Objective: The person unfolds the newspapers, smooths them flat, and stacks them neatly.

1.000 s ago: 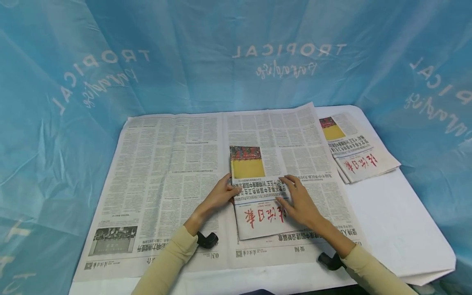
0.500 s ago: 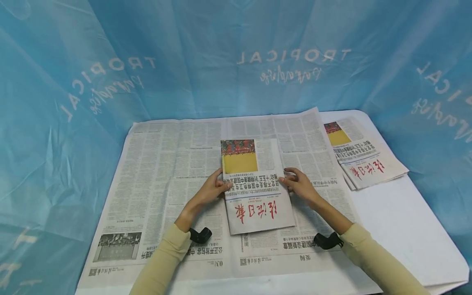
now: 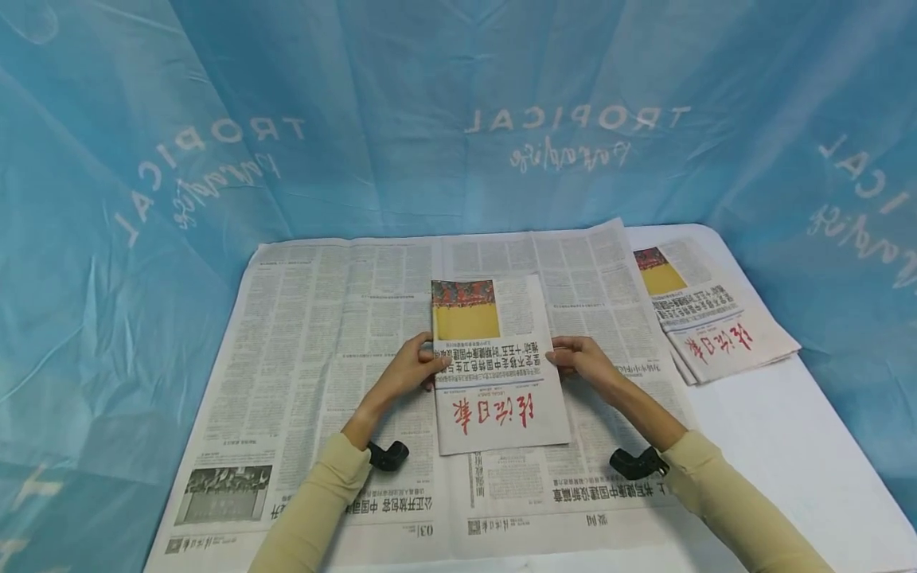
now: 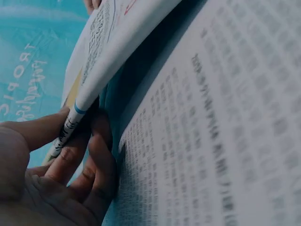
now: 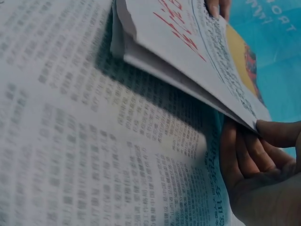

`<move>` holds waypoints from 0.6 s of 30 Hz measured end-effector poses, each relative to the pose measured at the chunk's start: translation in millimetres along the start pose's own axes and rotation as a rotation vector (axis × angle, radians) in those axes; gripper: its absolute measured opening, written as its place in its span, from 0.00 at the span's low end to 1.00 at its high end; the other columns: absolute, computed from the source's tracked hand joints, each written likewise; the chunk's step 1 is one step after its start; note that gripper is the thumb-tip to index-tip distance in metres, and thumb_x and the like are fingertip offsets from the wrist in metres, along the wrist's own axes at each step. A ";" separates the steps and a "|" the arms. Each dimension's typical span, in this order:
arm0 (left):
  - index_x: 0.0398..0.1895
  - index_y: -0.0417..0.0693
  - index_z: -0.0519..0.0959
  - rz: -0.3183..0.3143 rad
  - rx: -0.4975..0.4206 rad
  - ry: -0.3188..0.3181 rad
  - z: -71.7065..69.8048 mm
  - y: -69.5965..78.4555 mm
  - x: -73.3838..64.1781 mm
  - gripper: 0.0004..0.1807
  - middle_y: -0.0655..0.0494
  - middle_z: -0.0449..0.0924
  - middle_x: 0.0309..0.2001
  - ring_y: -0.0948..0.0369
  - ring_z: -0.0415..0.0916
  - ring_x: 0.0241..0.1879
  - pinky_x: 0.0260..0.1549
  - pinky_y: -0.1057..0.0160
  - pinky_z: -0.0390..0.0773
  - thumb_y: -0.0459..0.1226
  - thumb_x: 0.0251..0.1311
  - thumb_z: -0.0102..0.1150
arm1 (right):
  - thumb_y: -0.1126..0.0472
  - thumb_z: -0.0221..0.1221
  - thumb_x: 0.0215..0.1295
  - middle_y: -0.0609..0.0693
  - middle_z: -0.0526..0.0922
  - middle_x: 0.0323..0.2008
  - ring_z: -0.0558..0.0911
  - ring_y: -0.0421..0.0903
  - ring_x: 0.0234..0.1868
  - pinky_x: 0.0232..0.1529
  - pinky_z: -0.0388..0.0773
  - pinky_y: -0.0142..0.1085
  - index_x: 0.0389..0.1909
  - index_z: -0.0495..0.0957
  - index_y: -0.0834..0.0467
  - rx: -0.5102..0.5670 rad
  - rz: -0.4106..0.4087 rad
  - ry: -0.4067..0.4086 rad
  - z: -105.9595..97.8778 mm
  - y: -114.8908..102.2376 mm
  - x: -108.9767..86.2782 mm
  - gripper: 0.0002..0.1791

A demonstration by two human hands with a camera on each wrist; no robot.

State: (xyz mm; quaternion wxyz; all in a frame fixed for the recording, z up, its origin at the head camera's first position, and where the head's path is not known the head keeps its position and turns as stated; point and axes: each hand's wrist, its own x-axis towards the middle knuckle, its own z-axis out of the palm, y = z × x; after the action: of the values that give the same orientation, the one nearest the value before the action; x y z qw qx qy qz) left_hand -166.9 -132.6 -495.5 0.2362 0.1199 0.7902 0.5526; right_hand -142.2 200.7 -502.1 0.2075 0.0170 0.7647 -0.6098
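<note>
A folded newspaper [image 3: 494, 406] with red title characters and a yellow-and-red picture is held between both hands in the head view. My left hand [image 3: 411, 368] pinches its left edge, thumb on top and fingers beneath, as the left wrist view shows at the folded side [image 4: 108, 66]. At the opposite edge my right hand [image 3: 579, 358] grips the layered paper [image 5: 174, 56], thumb above and fingers under it. In the right wrist view the folded newspaper is raised off the sheet below and casts a shadow on it.
A large spread newspaper sheet [image 3: 301, 318] covers much of the white table [image 3: 752, 461]. Another folded newspaper [image 3: 716, 326] lies at the right. A blue printed curtain [image 3: 401, 95] surrounds the table. Black wrist cameras [image 3: 389, 456] sit on both wrists.
The folded newspaper has shifted slightly left and straightened. My right hand has gone from lying on its front to gripping its right edge; my left hand still holds the left edge.
</note>
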 end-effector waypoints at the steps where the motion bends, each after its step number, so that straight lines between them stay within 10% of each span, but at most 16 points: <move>1: 0.62 0.35 0.64 0.001 0.022 0.019 0.2 -0.3 1.1 0.24 0.45 0.84 0.28 0.62 0.72 0.16 0.22 0.63 0.76 0.35 0.68 0.57 | 0.60 0.54 0.71 0.59 0.86 0.46 0.86 0.39 0.37 0.38 0.80 0.33 0.63 0.68 0.72 0.013 -0.003 -0.005 -0.5 0.6 1.0 0.26; 9: 0.71 0.33 0.55 -0.010 0.228 0.191 9.6 -5.0 -2.6 0.39 0.50 0.84 0.30 0.64 0.75 0.24 0.31 0.63 0.73 0.34 0.61 0.65 | 0.62 0.57 0.70 0.59 0.86 0.46 0.87 0.39 0.38 0.39 0.82 0.33 0.62 0.68 0.75 0.083 0.017 -0.034 7.8 14.8 -3.2 0.27; 18: 0.71 0.33 0.58 0.007 0.530 0.183 12.5 8.4 1.0 0.41 0.39 0.74 0.48 0.53 0.75 0.39 0.39 0.52 0.77 0.40 0.61 0.66 | 0.60 0.57 0.70 0.58 0.86 0.47 0.87 0.39 0.39 0.38 0.82 0.31 0.63 0.68 0.74 0.089 -0.013 -0.065 6.0 10.7 3.2 0.27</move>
State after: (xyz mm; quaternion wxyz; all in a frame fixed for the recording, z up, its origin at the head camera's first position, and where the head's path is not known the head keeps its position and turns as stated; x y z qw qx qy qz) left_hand -162.0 -118.9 -491.3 0.1222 0.1298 0.9248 0.3362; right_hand -140.4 197.0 -514.0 0.2273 0.0016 0.7300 -0.6446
